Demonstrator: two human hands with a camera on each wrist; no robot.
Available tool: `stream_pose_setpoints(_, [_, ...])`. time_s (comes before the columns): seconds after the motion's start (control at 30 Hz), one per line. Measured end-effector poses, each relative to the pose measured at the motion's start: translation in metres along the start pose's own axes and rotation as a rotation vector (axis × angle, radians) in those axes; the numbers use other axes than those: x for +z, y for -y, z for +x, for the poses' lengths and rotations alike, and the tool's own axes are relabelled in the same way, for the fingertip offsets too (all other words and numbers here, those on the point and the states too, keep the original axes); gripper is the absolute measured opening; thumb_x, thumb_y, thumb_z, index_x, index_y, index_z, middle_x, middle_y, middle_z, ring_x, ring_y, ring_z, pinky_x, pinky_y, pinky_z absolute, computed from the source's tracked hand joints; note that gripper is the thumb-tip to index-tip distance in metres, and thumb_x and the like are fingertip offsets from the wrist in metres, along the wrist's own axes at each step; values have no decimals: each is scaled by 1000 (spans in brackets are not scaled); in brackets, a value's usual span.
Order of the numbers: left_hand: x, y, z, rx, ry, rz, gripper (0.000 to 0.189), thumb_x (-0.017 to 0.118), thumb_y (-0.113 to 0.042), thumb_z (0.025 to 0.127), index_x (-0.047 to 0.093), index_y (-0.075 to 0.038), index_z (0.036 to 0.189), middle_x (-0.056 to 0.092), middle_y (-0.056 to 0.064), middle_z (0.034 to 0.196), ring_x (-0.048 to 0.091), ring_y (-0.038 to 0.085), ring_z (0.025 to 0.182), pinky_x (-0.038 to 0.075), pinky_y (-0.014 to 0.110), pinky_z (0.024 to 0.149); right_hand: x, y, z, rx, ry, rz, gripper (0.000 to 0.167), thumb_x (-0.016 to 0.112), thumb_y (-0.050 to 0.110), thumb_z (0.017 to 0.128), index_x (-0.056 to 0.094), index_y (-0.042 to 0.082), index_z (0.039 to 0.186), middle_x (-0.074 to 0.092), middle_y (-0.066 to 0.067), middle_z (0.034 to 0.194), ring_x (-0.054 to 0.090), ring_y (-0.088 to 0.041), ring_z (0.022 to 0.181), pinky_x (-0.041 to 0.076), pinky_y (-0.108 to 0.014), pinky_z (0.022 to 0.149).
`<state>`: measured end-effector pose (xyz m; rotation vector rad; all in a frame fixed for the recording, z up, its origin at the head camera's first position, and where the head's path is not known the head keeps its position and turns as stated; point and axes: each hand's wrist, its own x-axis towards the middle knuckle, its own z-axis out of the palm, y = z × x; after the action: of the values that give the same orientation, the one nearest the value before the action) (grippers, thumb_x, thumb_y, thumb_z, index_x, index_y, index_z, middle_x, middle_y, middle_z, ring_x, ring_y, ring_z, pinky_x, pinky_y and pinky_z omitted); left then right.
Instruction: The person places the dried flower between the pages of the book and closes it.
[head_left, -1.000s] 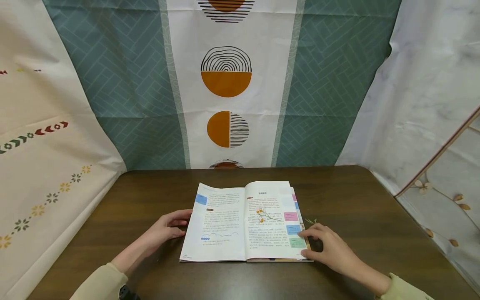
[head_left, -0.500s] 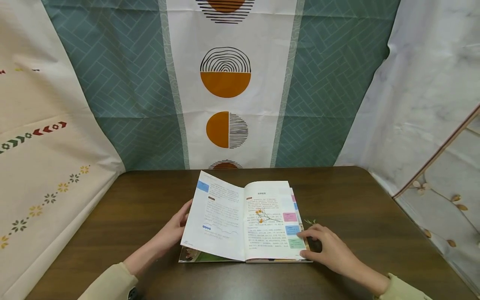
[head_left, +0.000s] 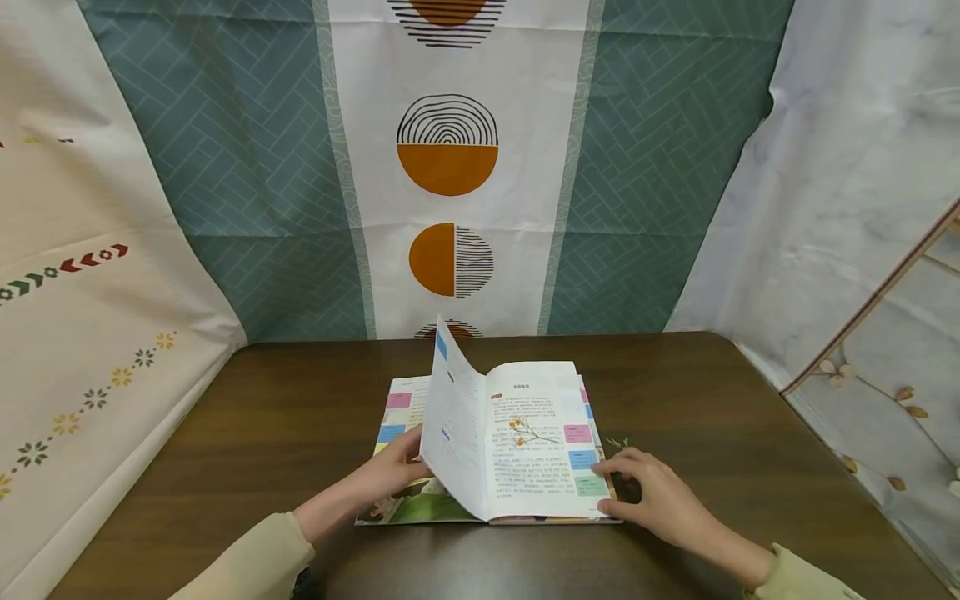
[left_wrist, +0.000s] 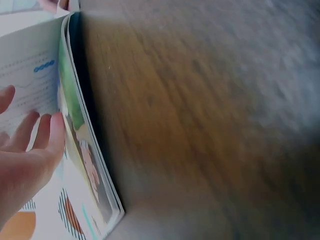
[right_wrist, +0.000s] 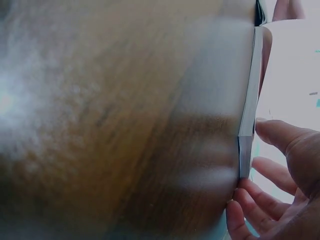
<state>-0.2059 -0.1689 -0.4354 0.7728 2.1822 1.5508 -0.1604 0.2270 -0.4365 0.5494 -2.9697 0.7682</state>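
An open book (head_left: 540,483) lies on the brown table, with one left page (head_left: 457,425) standing up in a curve near the spine. My left hand (head_left: 393,467) is at the left edge of that page, its fingertips partly hidden behind it. In the left wrist view its fingers (left_wrist: 56,132) are spread apart. My right hand (head_left: 648,492) rests at the book's lower right corner. There its thumb and index finger press on the page, while the other fingers lie along the book's side edge in the right wrist view.
Under the raised page show a left page with pink and blue boxes (head_left: 392,433) and a green picture (head_left: 427,507). A yellow-flowered sprig (head_left: 528,431) shows on the right page. A small green sprig (head_left: 618,443) is by the right hand. A patterned curtain (head_left: 450,250) hangs behind the table.
My left hand has moved right from the book's left edge, lifting the left page from nearly flat to steeply upright and uncovering pages below. The right hand stays in place.
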Motion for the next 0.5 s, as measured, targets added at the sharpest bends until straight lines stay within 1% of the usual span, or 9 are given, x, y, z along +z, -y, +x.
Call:
stream_pose_setpoints(0.07, [4,-1,3,8,21,-34,65,57,-20,100,26,-13,157,36,19,157,39,44,140,47,48,104,0,0,0,-1,-1,2,41,81,39,79,71,27,116,64,12,109,60,-11,97,52,-28,79])
stream_pose_setpoints(0.13, [8,-2,5,10,37,-48,68,57,-17,100,21,-14,158,37,18,156,44,43,137,50,39,102,0,0,1,2,-1,4,41,81,39,78,71,27,116,64,12,109,61,-11,97,53,-28,79])
stream_pose_setpoints(0.2, [12,-2,8,18,47,-31,68,56,-13,100,22,-13,158,39,20,155,46,41,135,49,28,99,0,0,1,8,-2,12,40,82,39,78,71,26,115,65,11,109,61,-11,97,53,-28,81])
stream_pose_setpoints(0.23, [14,-3,9,15,48,-19,68,56,-12,100,22,-14,158,38,19,156,46,40,135,48,24,99,0,0,1,4,-2,17,41,82,39,78,71,26,115,65,11,109,62,-11,96,53,-29,81])
stream_pose_setpoints(0.3, [17,-5,10,17,48,24,68,57,-9,99,24,-16,158,35,15,159,47,38,135,46,19,98,-1,0,1,-3,-2,22,41,82,39,78,71,25,115,66,10,110,63,-12,96,54,-30,82])
stream_pose_setpoints(0.4, [20,-9,12,14,53,70,65,57,-9,99,29,-22,157,33,10,161,47,36,136,46,19,96,-1,-1,1,-19,-8,31,41,82,40,78,72,23,114,67,10,110,64,-14,95,54,-31,81])
stream_pose_setpoints(0.5, [23,-11,14,20,66,108,62,57,-11,99,33,-24,155,37,8,159,48,34,136,48,20,93,-2,-1,0,-30,-15,35,41,82,40,78,72,22,114,67,10,109,64,-13,95,54,-29,80])
